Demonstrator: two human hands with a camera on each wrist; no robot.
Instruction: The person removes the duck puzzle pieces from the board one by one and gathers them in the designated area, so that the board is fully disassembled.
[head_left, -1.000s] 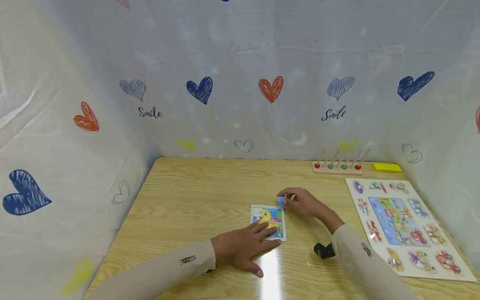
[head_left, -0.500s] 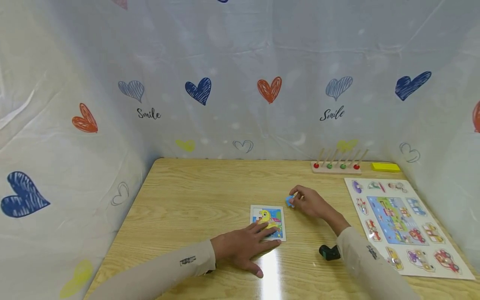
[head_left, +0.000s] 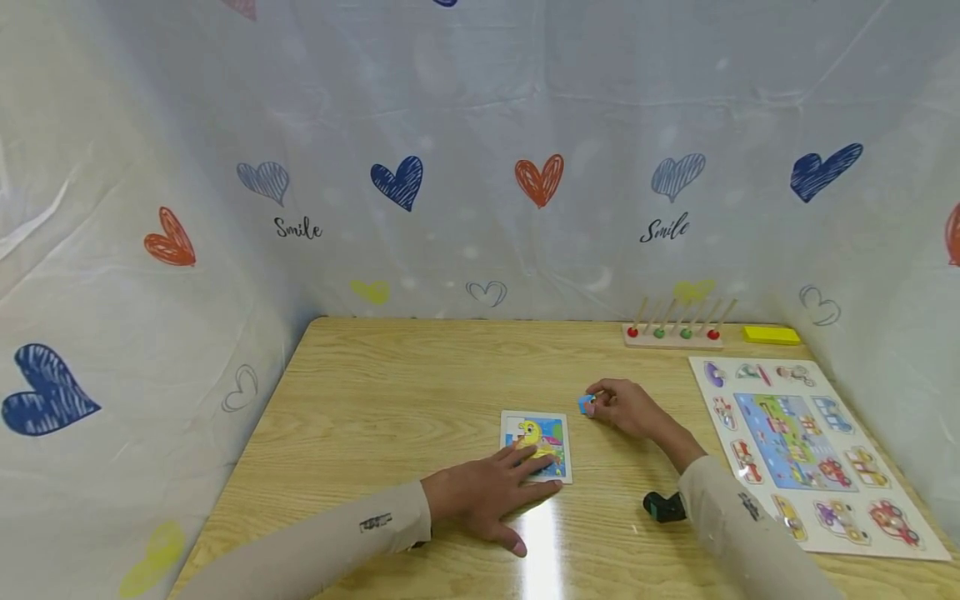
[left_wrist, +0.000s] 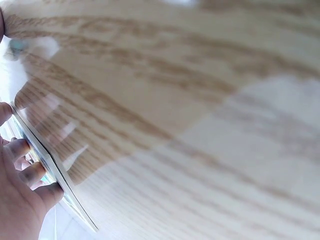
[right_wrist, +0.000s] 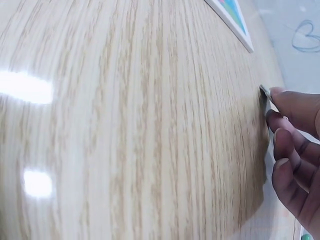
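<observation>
A small square jigsaw puzzle (head_left: 551,423) in a white frame lies mid-table, showing a yellow cartoon figure on blue. My left hand (head_left: 491,497) rests over its lower part with fingers spread, hiding that area. In the left wrist view, the fingertips lie on the puzzle frame's edge (left_wrist: 75,201). Just right of the puzzle, my right hand (head_left: 633,412) pinches a small blue puzzle piece (head_left: 585,405) with a reddish patch. Seen from the right wrist, the piece (right_wrist: 265,93) is edge-on at the thumb tip, close to the tabletop.
A large white peg puzzle board (head_left: 753,508) with vehicle pieces lies at the right. Behind it stand a wooden peg rack (head_left: 675,340) with red and green beads and a yellow block (head_left: 771,335). A dark object (head_left: 663,507) is beside the right sleeve.
My right hand has moved right, away from the puzzle's upper right corner, with the blue piece in its fingers. The piece now shows a reddish patch. My left hand has stayed put.
</observation>
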